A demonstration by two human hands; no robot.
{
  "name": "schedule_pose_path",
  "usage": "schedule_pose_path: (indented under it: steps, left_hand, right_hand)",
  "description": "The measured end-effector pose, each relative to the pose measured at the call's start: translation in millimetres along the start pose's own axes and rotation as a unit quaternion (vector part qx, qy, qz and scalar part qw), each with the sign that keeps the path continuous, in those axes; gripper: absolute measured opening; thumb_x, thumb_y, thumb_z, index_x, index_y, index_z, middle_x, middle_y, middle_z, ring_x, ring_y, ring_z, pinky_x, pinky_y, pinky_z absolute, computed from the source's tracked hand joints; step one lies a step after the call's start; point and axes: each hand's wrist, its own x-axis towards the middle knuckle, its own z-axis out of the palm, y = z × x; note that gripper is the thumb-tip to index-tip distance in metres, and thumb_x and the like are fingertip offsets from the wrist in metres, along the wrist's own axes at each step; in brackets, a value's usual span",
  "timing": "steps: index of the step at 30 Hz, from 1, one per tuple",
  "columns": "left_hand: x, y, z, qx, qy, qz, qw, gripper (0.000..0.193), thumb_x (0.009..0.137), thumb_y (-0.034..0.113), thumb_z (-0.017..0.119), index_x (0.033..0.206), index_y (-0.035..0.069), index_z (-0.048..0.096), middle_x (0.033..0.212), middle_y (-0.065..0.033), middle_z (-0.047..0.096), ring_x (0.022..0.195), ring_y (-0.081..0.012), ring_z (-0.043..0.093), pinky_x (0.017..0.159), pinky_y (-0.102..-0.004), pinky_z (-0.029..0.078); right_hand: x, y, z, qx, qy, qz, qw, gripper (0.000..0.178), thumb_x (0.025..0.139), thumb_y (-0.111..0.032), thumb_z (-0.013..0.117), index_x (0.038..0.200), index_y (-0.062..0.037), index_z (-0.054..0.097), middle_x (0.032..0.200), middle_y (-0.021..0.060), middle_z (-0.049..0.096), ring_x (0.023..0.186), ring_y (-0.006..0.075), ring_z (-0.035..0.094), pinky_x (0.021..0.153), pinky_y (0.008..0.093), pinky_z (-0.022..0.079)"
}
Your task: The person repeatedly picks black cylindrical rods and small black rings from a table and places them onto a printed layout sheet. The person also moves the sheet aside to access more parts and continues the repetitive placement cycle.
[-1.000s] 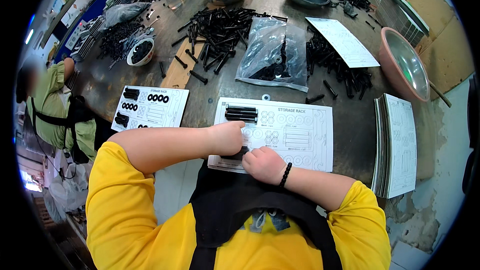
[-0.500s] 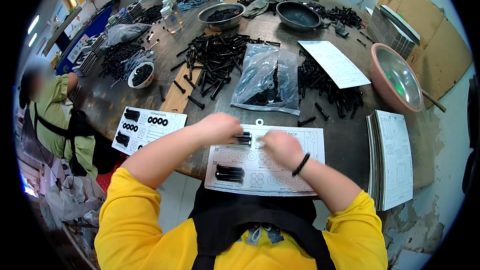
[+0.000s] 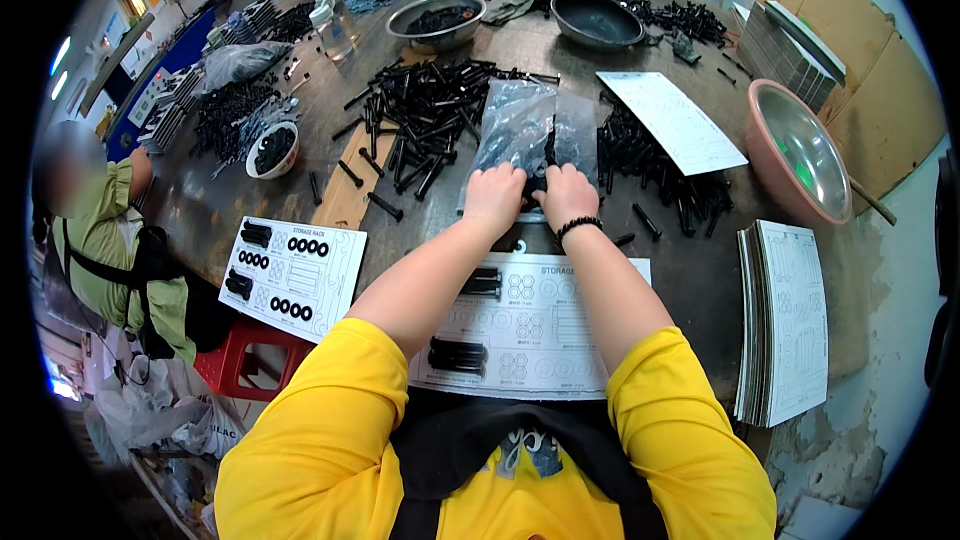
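Note:
Both hands are at the near end of a clear plastic bag [image 3: 535, 130] of black washers. My left hand [image 3: 496, 198] has its fingers curled over the bag's left part. Beside it, my right hand [image 3: 566, 198], with a black beaded bracelet at the wrist, closes on the bag too. The fingertips are partly hidden, so any washers in them cannot be made out. Below my forearms lies a white printed card [image 3: 510, 320] with part outlines. Black bolts [image 3: 458, 357] lie in a row at its lower left, and shorter bolts [image 3: 484, 283] lie higher up.
Loose black bolts [image 3: 430, 105] are heaped beyond my left hand, more under a white sheet [image 3: 672, 122] at right. A filled card [image 3: 292, 278] lies left, near a seated person [image 3: 110, 250]. A pink-rimmed basin [image 3: 797, 155] and a stack of cards [image 3: 785, 325] stand right.
Both hands have moved forward from the card onto the plastic bag and closed there. At left, the seated person has shifted and the filled card with its washers shows fully.

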Motion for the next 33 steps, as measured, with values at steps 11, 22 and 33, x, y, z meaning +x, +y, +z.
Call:
schedule_pose_path:
  steps: [11, 22, 33]
  left_hand:
    - [-14, -7, -22, -0.314, -0.07, -0.114, 0.94, 0.024, 0.073, 0.01, 0.065, 0.097, 0.004, 0.061, 0.089, -0.0109, 0.064, 0.084, -0.0252, 0.061, 0.074, -0.0339, 0.047]
    - [-67, 67, -34, -0.369, -0.253, -0.022, 0.894, 0.026, 0.075, 0.005, 0.062, 0.101, 0.003, 0.06, 0.091, -0.0122, 0.064, 0.085, -0.0241, 0.062, 0.076, -0.0323, 0.048]
    - [-88, 66, -39, -0.151, -0.165, 0.118, 0.967, 0.026, 0.077, 0.01, 0.056, 0.101, 0.015, 0.064, 0.099, -0.0068, 0.056, 0.094, -0.0235, 0.054, 0.082, -0.0362, 0.039]
  right_hand:
    - [-27, 39, -27, 0.268, -0.057, -0.037, 0.961, 0.019, 0.074, -0.017, 0.064, 0.086, -0.0024, 0.062, 0.084, 0.0147, 0.06, 0.083, 0.03, 0.057, 0.072, 0.0364, 0.045]
    - [-109, 67, -57, 0.244, -0.249, 0.036, 0.937, 0.021, 0.079, -0.016, 0.061, 0.094, -0.0013, 0.062, 0.088, 0.0147, 0.064, 0.081, 0.0263, 0.061, 0.073, 0.0326, 0.047]
    - [-143, 67, -64, 0.144, -0.099, -0.068, 0.982, 0.019, 0.082, -0.014, 0.051, 0.094, -0.0154, 0.065, 0.087, 0.0084, 0.056, 0.084, 0.026, 0.056, 0.072, 0.0351, 0.047]
